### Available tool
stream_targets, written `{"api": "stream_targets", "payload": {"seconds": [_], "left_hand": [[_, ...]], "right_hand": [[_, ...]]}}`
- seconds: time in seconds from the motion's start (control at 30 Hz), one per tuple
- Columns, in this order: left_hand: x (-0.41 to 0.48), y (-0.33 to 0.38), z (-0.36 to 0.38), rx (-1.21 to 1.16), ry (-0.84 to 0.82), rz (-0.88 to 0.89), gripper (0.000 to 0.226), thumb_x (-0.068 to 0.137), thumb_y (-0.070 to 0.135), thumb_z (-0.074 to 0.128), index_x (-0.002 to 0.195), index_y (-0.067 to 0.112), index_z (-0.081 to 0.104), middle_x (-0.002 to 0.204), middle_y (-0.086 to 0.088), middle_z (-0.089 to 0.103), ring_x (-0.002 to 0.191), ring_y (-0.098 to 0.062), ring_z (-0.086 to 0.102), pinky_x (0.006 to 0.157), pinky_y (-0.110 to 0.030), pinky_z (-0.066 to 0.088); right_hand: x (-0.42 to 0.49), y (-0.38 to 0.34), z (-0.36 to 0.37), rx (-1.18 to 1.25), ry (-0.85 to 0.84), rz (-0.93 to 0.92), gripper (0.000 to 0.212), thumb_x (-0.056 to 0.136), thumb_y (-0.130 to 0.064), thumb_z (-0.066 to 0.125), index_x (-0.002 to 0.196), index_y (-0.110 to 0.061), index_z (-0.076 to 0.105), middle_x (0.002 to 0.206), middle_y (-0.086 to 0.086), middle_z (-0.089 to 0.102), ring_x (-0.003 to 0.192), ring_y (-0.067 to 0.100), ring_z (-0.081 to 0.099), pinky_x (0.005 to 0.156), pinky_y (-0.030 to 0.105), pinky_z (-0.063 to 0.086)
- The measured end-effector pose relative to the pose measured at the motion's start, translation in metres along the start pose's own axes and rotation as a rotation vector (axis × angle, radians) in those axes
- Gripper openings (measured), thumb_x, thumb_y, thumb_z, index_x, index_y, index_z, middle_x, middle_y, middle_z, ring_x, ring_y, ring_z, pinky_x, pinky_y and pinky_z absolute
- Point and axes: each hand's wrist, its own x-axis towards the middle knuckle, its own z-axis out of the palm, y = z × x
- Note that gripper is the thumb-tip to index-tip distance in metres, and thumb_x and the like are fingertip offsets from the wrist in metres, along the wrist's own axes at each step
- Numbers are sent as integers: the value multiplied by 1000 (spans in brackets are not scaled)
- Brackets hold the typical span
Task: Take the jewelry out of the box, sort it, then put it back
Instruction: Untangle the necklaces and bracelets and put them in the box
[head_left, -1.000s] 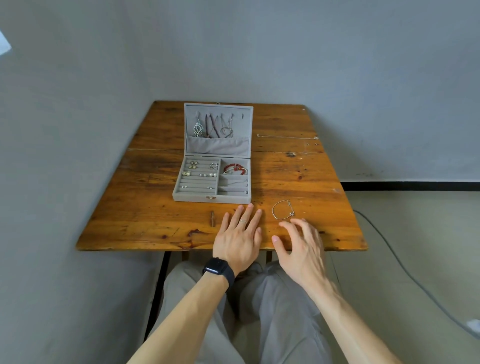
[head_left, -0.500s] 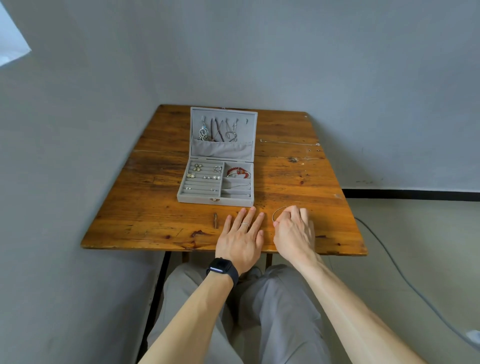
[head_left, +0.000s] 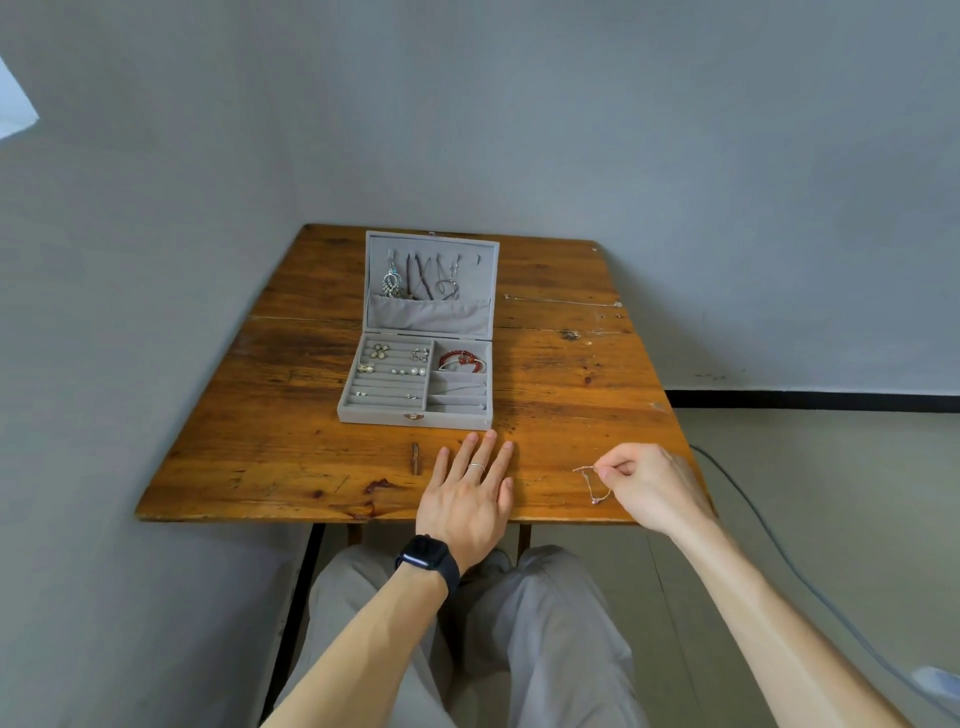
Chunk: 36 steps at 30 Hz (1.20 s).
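Observation:
A grey jewelry box (head_left: 415, 418) stands open in the middle of the wooden table (head_left: 291, 415). Necklaces (head_left: 421, 278) hang in its raised lid; earrings and rings sit in the left slots, and a red bead bracelet (head_left: 460, 359) lies in the upper right compartment. My left hand (head_left: 467, 499) rests flat on the table just in front of the box, fingers spread. My right hand (head_left: 649, 486) is at the table's front right, pinching a thin silver chain bracelet (head_left: 592, 483) that dangles from its fingertips.
A thin chain (head_left: 561, 300) lies stretched on the table to the right of the box lid, with small pieces beside it. A small brown stick (head_left: 414, 457) lies near the front edge. Grey walls close in behind and to the left. A cable (head_left: 748, 499) runs along the floor at right.
My right hand reached forward over the bracelet lying by the left hand, closed on it, and has carried it off to the right, lifted. The left hand stayed flat.

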Motion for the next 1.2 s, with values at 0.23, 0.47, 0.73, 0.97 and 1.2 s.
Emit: {"api": "stream_targets", "payload": {"seconds": [0.23,0.47,0.73,0.97,1.2], "left_hand": [[0,2,-3,-21,-89,142,59,105,50,9,159,30,1,166,10,-6,152,-9,-12,122,-35,-11],[77,50,-43,-146,-122,183,57,102,41,34,156,29,23,162,0,30,151,-22,20,123,-42,18],[187,79,-80,-60,-7,194,44,99,37,36,137,27,55,129,-4,63,122,-27,54,106,-38,40],[257,68,-52,-21,-55,142,43,100,32,39,140,29,53,135,-4,60,130,-27,48,114,-38,32],[282,55,2,-111,-70,92,50,105,47,27,154,37,29,166,1,19,154,-22,8,125,-45,7]], "right_hand": [[-12,16,-18,183,204,-48,14,90,-33,68,79,-41,70,78,-29,67,80,-13,60,63,8,41],[7,17,-47,161,304,-97,7,91,-32,69,87,-37,71,85,-23,68,79,-12,58,59,1,36],[85,22,-80,137,389,-100,11,92,-26,68,85,-32,73,80,-20,69,73,-4,62,65,7,40],[179,28,-76,115,387,-91,10,92,-28,67,85,-30,74,77,-20,69,75,3,63,60,9,41],[256,22,-49,297,273,-37,10,91,-37,66,83,-39,72,78,-30,64,77,-7,60,63,7,39]]}}
